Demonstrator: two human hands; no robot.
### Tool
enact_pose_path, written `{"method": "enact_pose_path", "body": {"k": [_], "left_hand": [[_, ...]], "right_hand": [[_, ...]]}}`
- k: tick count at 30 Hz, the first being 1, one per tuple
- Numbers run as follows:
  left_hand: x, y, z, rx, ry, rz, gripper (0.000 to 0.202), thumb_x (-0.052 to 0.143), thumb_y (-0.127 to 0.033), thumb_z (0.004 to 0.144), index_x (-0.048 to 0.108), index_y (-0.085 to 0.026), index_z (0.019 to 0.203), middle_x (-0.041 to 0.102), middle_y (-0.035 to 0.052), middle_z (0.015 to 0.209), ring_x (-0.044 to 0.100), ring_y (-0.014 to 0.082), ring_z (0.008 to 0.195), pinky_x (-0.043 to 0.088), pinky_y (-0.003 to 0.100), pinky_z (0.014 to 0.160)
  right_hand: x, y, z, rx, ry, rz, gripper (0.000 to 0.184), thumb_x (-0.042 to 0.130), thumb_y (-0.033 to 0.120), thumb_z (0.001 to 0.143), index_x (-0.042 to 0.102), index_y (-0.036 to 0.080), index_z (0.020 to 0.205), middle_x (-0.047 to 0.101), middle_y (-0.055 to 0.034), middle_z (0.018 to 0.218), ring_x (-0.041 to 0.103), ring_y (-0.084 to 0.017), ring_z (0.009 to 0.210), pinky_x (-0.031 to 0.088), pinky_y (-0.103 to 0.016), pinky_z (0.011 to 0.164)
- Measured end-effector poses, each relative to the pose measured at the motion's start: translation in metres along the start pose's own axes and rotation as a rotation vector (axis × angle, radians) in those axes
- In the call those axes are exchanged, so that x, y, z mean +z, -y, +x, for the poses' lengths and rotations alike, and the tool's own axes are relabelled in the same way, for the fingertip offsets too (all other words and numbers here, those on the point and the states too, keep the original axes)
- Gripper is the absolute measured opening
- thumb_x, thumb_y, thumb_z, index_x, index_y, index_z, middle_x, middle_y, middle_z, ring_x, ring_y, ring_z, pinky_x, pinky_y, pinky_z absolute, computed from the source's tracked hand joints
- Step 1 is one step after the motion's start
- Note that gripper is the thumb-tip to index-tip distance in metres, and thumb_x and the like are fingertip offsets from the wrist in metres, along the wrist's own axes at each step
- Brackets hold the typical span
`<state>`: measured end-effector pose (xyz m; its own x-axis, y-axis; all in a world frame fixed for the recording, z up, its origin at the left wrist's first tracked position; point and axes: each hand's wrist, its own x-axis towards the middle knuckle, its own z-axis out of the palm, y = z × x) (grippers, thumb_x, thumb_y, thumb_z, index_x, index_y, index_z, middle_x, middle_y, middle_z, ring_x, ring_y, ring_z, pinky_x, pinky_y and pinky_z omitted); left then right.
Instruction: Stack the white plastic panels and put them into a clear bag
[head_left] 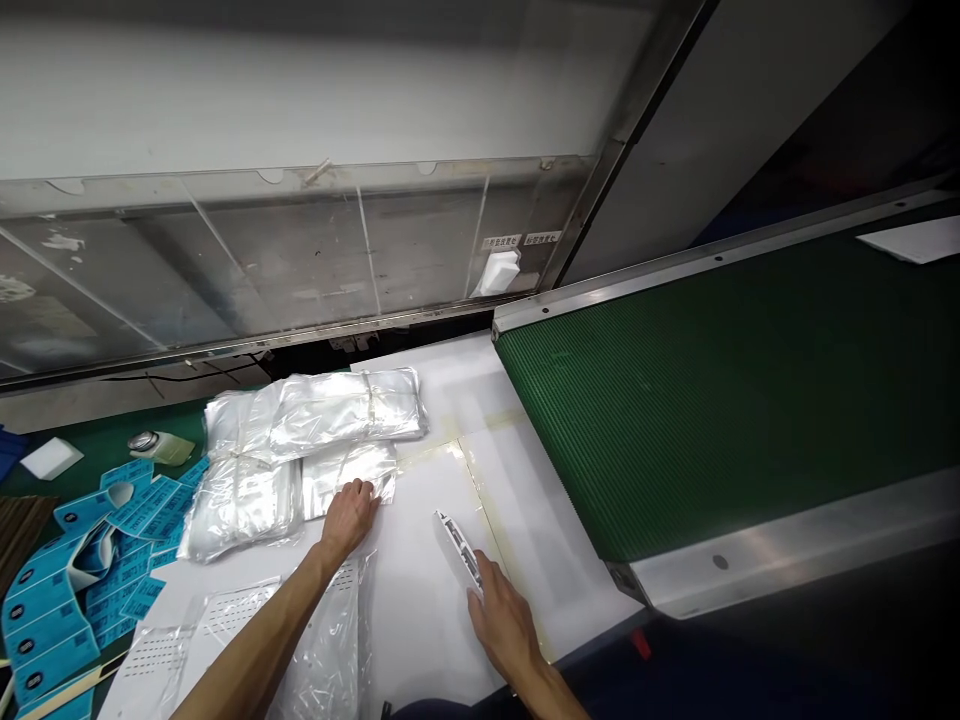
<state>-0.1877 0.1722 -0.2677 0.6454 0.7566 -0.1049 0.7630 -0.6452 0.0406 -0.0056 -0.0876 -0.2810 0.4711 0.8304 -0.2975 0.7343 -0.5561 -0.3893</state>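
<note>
My left hand (349,519) reaches forward and its fingers press on the near edge of a small stack of clear plastic bags (349,473) on the white work surface (420,590). My right hand (504,620) grips a thin white and grey flat part (459,546), held on edge and pointing away from me. More bundles of clear bags (330,410) lie just behind and to the left (236,505). A clear perforated bag (225,640) lies under my left forearm.
A green conveyor belt (720,400) with a metal frame runs along the right. Blue printed labels (67,580) are heaped at the left, by a small bottle (159,446) and a white block (51,458). A clear panel (300,250) stands behind.
</note>
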Motion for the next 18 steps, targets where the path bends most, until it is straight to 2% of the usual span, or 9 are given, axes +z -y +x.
{"method": "enact_pose_path", "body": {"k": [2,5,8,12,15,18], "left_hand": [[0.0012,-0.0024,0.0019,0.009,0.008,0.024,0.030,0.044,-0.038,0.090,0.051,-0.012,0.103,0.045,0.0075,0.089,0.038,0.0190,0.079,0.029,0.031,0.066],[0.0034,-0.0034,0.0053,0.035,0.025,0.057,0.030,0.052,-0.034,0.086,0.052,-0.015,0.109,0.045,0.0073,0.092,0.039,0.0194,0.079,0.028,0.031,0.066],[0.0025,-0.0020,0.0057,0.087,0.032,0.059,0.023,0.039,-0.026,0.092,0.056,-0.015,0.102,0.046,0.0068,0.092,0.038,0.0180,0.078,0.028,0.031,0.067],[-0.0022,-0.0024,0.0016,0.114,0.027,-0.009,0.032,0.028,-0.024,0.096,0.057,-0.013,0.095,0.048,0.0063,0.092,0.038,0.0176,0.081,0.029,0.032,0.071],[-0.0046,-0.0050,-0.0015,0.061,0.029,-0.111,0.032,0.027,-0.025,0.097,0.056,-0.013,0.096,0.049,0.0060,0.093,0.039,0.0168,0.083,0.029,0.030,0.069],[-0.0060,-0.0061,-0.0032,-0.054,0.053,-0.231,0.024,0.035,-0.027,0.093,0.053,-0.011,0.089,0.049,0.0061,0.088,0.040,0.0163,0.080,0.027,0.028,0.063]], "right_hand": [[-0.0005,0.0001,0.0006,0.009,0.019,0.000,0.054,0.018,0.037,0.086,0.032,0.034,0.137,0.040,0.0028,0.119,0.038,0.008,0.094,0.029,-0.001,0.073],[-0.0011,0.0000,0.0014,0.015,0.040,0.003,0.054,0.017,0.037,0.086,0.030,0.034,0.138,0.039,0.0031,0.121,0.038,0.007,0.096,0.030,-0.001,0.075],[-0.0014,-0.0003,0.0014,0.023,0.061,0.005,0.055,0.016,0.037,0.086,0.028,0.035,0.139,0.037,0.0031,0.123,0.038,0.006,0.099,0.030,-0.002,0.077],[-0.0040,0.0002,0.0003,0.049,0.103,0.010,0.055,0.016,0.037,0.086,0.024,0.037,0.140,0.037,0.0030,0.123,0.039,0.005,0.101,0.030,-0.002,0.077],[-0.0074,0.0026,-0.0005,0.062,0.137,0.023,0.055,0.015,0.039,0.086,0.022,0.037,0.141,0.037,0.0027,0.123,0.039,0.005,0.100,0.030,-0.002,0.077],[-0.0093,0.0047,-0.0009,0.081,0.169,0.041,0.056,0.015,0.039,0.086,0.020,0.038,0.141,0.036,0.0023,0.124,0.040,0.004,0.101,0.032,-0.003,0.080]]}}
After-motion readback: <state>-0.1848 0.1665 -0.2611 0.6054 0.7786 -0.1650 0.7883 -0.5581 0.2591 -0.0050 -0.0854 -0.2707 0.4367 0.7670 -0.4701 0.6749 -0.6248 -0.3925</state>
